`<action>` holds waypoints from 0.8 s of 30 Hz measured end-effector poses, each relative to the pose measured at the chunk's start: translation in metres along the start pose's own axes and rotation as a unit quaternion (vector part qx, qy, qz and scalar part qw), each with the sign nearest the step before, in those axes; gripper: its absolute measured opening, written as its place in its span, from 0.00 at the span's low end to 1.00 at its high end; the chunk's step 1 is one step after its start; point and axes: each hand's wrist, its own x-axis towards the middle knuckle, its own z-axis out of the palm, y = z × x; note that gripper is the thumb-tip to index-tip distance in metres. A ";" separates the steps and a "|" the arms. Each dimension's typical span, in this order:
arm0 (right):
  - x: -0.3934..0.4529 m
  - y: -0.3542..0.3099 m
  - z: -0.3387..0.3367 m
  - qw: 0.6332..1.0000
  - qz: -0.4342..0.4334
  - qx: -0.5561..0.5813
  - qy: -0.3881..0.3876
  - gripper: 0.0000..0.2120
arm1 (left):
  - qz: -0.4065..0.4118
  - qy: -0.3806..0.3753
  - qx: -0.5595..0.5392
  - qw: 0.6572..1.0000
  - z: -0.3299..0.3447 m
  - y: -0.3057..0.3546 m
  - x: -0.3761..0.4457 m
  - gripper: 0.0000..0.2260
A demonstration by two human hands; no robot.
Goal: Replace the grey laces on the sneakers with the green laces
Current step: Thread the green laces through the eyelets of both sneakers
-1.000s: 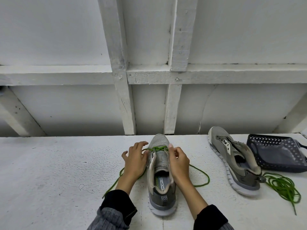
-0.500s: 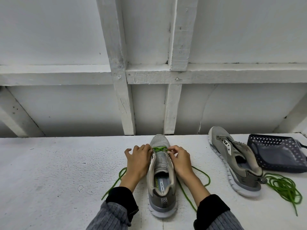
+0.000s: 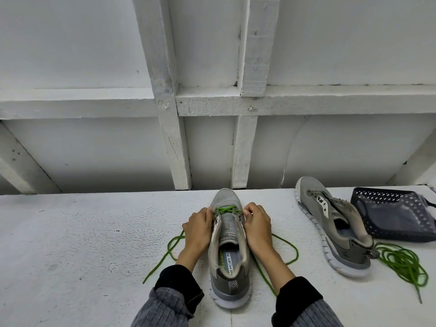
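A grey sneaker (image 3: 230, 274) stands upright in front of me, toe pointing away. A green lace (image 3: 227, 209) crosses its lowest eyelets, and its loose ends trail on the table on both sides. My left hand (image 3: 199, 228) pinches the lace at the left eyelet row. My right hand (image 3: 257, 226) pinches it at the right eyelet row. A second grey sneaker (image 3: 335, 226) lies tilted on its side to the right, without a lace. Another green lace (image 3: 403, 264) lies bundled behind its heel.
A dark perforated basket (image 3: 396, 215) sits at the far right of the white table (image 3: 70, 244). A white wall with wooden beams (image 3: 169, 128) rises right behind the table's far edge.
Both hands have closed in on the front eyelets and now pinch the lace there. The right lace end has shifted nearer to the shoe.
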 end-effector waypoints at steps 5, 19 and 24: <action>0.000 0.003 0.006 0.998 0.040 0.034 0.020 0.12 | -0.018 0.012 0.003 1.000 0.003 -0.002 -0.001 0.19; -0.008 -0.042 -0.008 0.997 -0.027 0.041 -0.064 0.13 | -0.042 0.087 -0.138 0.986 -0.033 -0.045 -0.011 0.06; -0.024 -0.031 0.009 0.993 -0.062 -0.041 -0.093 0.13 | -0.108 0.038 0.025 0.993 -0.058 -0.073 -0.028 0.07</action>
